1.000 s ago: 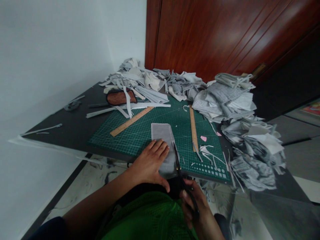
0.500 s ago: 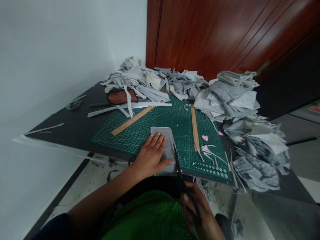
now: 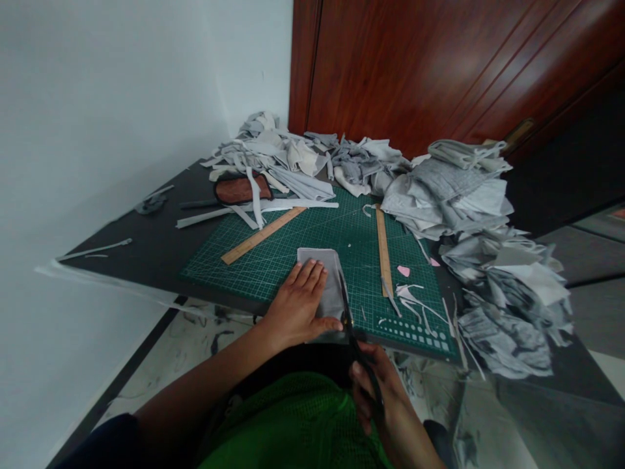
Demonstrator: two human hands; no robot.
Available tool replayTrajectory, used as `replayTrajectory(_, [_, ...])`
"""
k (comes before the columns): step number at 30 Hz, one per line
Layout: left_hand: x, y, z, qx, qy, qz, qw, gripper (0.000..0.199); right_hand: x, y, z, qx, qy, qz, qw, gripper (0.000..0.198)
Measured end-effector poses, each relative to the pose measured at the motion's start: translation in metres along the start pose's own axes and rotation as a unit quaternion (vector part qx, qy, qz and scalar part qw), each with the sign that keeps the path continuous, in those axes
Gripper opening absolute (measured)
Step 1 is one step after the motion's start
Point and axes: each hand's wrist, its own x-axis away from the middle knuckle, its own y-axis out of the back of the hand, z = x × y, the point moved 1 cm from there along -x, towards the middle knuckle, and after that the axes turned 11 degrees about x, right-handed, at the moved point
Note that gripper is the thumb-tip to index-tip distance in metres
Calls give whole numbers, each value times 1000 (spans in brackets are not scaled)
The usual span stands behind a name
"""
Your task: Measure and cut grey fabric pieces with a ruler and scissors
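Note:
My left hand (image 3: 299, 304) lies flat, fingers together, on a small grey fabric piece (image 3: 325, 273) at the near edge of the green cutting mat (image 3: 312, 238). Black scissors (image 3: 352, 332) are gripped in my right hand (image 3: 378, 391) just below the table edge. Their blades run along the right side of the fabric piece, beside my left thumb.
Two wooden rulers (image 3: 262, 235) (image 3: 383, 251) lie on the mat. Heaps of grey and white fabric scraps (image 3: 454, 215) crowd the back and right of the dark table (image 3: 141, 247). A brown pouch (image 3: 241, 189) sits back left. Thin offcuts and pink bits (image 3: 403, 270) lie right of the scissors.
The scissors have advanced up along the fabric's right edge and my right hand has risen towards the table. My left hand slid forward on the piece over the past second.

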Motion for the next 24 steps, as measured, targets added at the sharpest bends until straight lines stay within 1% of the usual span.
replayTrajectory(10, [-1,0,-2,0,13,11,1000,120,-3,0,-6,20,0,-1,1000,65])
replayTrajectory(14, [-1,1,-1,-3,12,20,1000,117,-2,1,-5,31,7,14,999,64])
replayTrajectory(17, [-4,7,1,-17,8,35,999,115,-2,1,-4,24,10,20,999,62])
replayTrajectory(20, [-10,17,3,-38,-8,50,998,105,-2,-1,-6,11,9,18,1000,63])
replayTrajectory(24, [-21,30,8,-56,-36,61,996,77,-3,-4,-10,-2,10,16,1000,65])
